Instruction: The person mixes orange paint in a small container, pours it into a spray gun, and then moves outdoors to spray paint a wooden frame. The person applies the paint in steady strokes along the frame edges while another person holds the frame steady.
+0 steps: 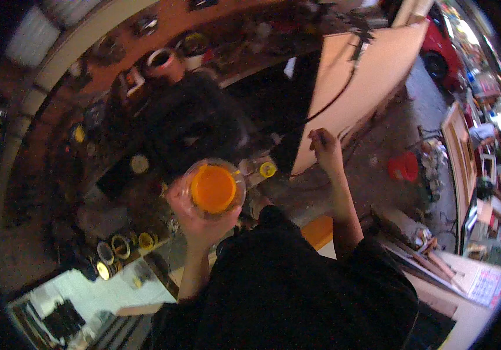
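Note:
My left hand (195,224) is wrapped round a clear round jar (240,189), held up in front of my body. A bright orange disc fills the jar's middle; I cannot tell whether it is a lid or the contents. Off to the right my right hand (324,144) is raised, its fingers curled together. Whether anything sits in those fingers is too small and blurred to make out. Behind that hand stands a large tan board (349,87), and a dark hose (344,87) with a metal fitting hangs across it.
A cluttered dark bench holds a small yellow-rimmed container (267,170), a pale round lid (139,164) and a reddish pot (166,63). Several round tins (121,246) stand at lower left. A red bucket (403,167) is on the floor at right, and a red vehicle (446,55) lies beyond.

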The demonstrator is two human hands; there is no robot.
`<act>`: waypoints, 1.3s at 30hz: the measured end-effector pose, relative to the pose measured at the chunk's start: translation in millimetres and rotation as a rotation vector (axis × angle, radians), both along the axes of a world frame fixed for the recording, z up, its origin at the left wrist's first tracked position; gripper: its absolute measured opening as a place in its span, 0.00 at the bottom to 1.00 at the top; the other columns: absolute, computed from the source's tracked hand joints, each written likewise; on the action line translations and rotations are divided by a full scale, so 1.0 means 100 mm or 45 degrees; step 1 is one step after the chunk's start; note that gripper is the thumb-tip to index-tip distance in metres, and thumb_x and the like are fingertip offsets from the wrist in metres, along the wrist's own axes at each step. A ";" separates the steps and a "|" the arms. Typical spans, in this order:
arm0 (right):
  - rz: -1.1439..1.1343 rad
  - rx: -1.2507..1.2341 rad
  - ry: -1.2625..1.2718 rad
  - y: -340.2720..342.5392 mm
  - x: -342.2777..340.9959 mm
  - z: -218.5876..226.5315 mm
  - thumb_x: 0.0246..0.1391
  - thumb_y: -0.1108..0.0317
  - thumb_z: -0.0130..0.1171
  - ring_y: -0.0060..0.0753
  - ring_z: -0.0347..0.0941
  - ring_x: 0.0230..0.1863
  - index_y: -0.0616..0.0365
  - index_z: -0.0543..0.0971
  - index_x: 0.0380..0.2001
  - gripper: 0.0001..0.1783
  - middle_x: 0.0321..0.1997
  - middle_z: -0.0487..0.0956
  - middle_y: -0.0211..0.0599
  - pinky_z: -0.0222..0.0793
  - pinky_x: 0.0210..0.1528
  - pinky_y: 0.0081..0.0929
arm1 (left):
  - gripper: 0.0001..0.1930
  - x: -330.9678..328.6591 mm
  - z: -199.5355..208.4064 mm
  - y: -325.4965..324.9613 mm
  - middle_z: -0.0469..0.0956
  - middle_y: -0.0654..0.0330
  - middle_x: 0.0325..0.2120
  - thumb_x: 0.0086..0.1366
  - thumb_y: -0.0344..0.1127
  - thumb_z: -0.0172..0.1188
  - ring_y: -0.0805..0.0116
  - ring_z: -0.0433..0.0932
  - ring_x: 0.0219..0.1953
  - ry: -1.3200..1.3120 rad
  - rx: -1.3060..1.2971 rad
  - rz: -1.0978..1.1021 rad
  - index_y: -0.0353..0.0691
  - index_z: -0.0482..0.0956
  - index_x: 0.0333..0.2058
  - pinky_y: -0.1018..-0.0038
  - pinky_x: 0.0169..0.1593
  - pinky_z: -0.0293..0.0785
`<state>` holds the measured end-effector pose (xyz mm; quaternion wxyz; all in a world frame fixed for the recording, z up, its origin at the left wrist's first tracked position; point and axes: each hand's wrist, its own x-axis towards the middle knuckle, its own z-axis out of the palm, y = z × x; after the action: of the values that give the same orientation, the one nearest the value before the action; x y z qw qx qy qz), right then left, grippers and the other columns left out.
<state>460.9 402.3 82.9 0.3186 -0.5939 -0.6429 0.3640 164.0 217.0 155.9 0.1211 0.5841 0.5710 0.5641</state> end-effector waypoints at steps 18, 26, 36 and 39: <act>-0.127 0.826 0.261 3.27 0.83 0.39 0.66 0.50 0.61 0.28 0.80 0.24 0.61 0.76 0.48 0.23 0.30 0.83 0.38 0.73 0.22 0.25 | 0.57 1.23 0.09 0.38 0.59 0.53 0.60 0.40 0.40 0.82 0.57 0.65 0.64 -0.016 -0.110 0.207 0.41 0.54 0.66 0.58 0.67 0.66; 0.225 0.543 0.725 2.72 0.82 1.52 0.65 0.62 0.65 0.20 0.75 0.22 0.59 0.74 0.47 0.16 0.31 0.80 0.31 0.73 0.22 0.25 | 0.52 1.57 0.29 0.49 0.60 0.54 0.59 0.42 0.43 0.80 0.55 0.65 0.65 0.086 -0.070 0.378 0.44 0.59 0.65 0.57 0.66 0.66; 0.863 0.330 0.484 0.93 0.99 0.74 0.45 0.77 0.65 0.56 0.71 0.61 0.60 0.72 0.60 0.34 0.59 0.76 0.53 0.66 0.65 0.44 | 0.50 1.66 0.72 0.62 0.62 0.52 0.56 0.45 0.54 0.76 0.50 0.66 0.63 0.449 0.038 0.555 0.41 0.65 0.66 0.53 0.64 0.68; 1.123 0.334 0.311 0.42 1.12 0.48 0.37 0.73 0.68 0.64 0.64 0.68 0.57 0.73 0.61 0.41 0.64 0.72 0.55 0.59 0.71 0.47 | 0.53 1.67 0.91 0.57 0.61 0.51 0.57 0.40 0.43 0.78 0.50 0.67 0.62 0.486 0.090 0.480 0.39 0.63 0.66 0.54 0.63 0.67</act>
<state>572.8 444.1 131.4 0.2791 -0.1720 -0.8321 0.4473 330.5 274.1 246.6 -0.1163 0.5669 0.6622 0.4759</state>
